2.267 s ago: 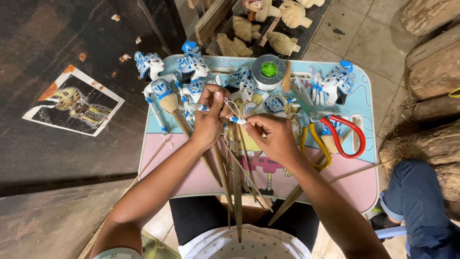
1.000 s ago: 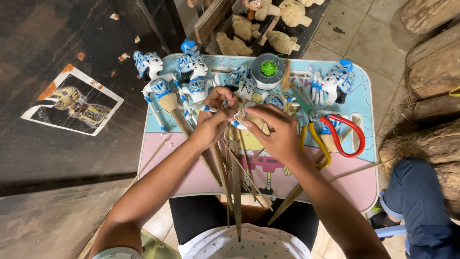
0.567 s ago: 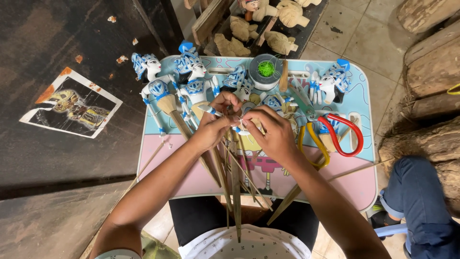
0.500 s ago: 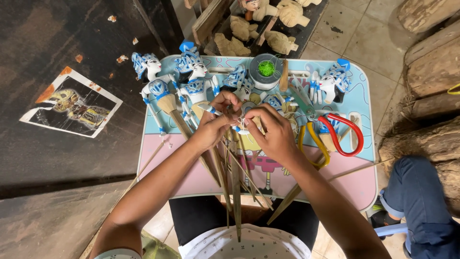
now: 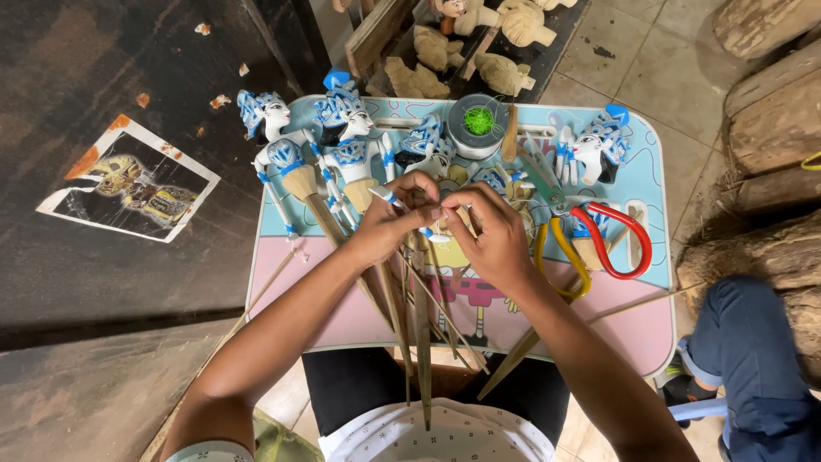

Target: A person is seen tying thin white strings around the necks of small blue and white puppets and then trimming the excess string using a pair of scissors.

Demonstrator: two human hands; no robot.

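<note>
Still, your left hand (image 5: 385,224) and right hand (image 5: 492,239) stay fingertip to fingertip, pinching a small blue-and-white wooden puppet piece (image 5: 425,205) above the pastel folding table (image 5: 650,329)

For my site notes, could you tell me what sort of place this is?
Probably a small puppet-making workshop: painted puppets on sticks lie on a low table, unpainted carved figures wait behind it, and scissors and a thread spool sit nearby.

Tiled floor (image 5: 658,60), dark wall (image 5: 94,77), logs (image 5: 770,94) at right.
</note>
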